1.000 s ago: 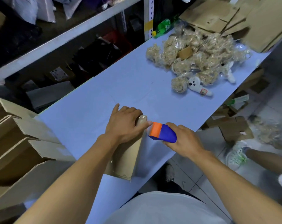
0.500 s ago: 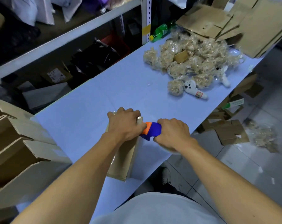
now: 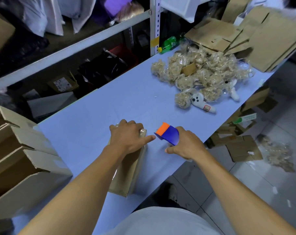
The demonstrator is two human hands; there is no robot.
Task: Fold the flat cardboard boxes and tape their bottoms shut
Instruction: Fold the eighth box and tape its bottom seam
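- The stack of folded boxes sits at the worktop's left end, left of the box being taped. They stand open and crowded, so I judge that a shove of the taped box leftward could knock them off the edge.
- The box being taped stands on the pale blue worktop near its front edge, upturned, with clear tape glinting at its far corner. Being tall and narrow, it could tip toward the person if pressed off-centre.
- The left hand presses down on the box top, fingers curled over the far edge and the forefinger stretched right; this grip holds the box. If it slackens, the flaps may spring apart and the tape wrinkle.
- The tape dispenser, orange and blue, sits just right of the box, apart from it. The forefinger lies close to its cutting end, so a nick looks possible.
- The right hand is clenched round the dispenser. Whether the tape is cut cannot be told; an uncut strip could peel back off.
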